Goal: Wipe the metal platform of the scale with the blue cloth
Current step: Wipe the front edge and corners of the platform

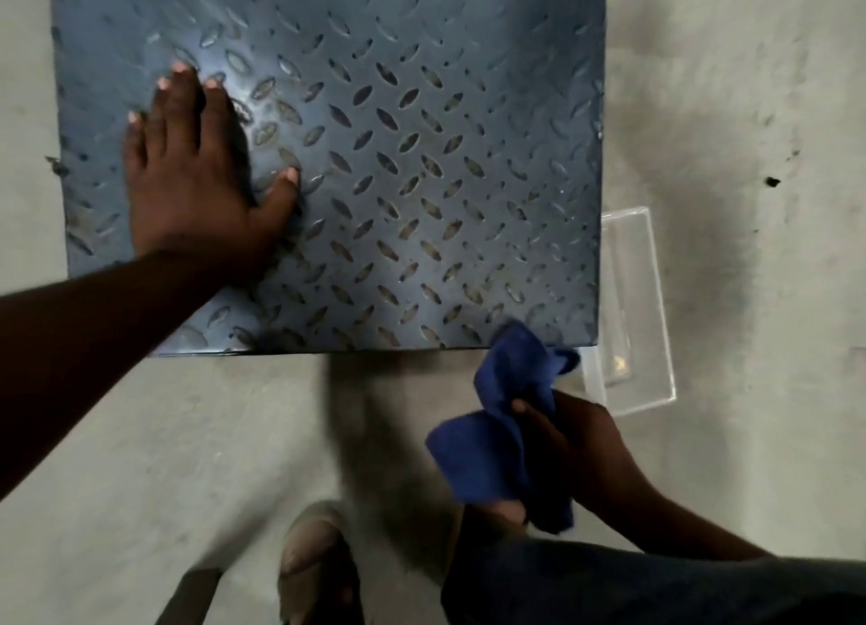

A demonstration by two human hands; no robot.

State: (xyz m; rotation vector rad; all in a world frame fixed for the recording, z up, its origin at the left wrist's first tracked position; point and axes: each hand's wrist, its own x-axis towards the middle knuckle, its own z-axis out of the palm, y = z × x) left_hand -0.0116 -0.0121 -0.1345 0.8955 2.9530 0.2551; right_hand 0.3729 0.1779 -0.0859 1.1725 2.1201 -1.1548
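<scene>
Arm (93,343) comes in from the left side & ends in the left hand (187,170). The hand lies flat on the metal platform (421,109), palm down, fingers (180,95) straight & spread a bit, thumb out to the right. It holds nothing, just presses on the plate near its left edge. The platform is a big gray-blue plate w/ small raised bumps all over. It fills the top & middle of the view and sits on the floor (750,85), which is pale gray w/ dark smudges. Below the plate, near the bottom, a foot in a light sandal (314,559) stands on the floor. More to the right is the blue cloth (487,456). It is bunched up & off the floor. Its top tip is at the plate's near right corner, but can't tell if it touches. The right hand (576,437) grips the cloth, fingers curled round its middle. A dark pant leg (656,587) is under that hand. Far right, a clear plastic box (642,306) lies on the floor, just beside the plate's right edge.
</scene>
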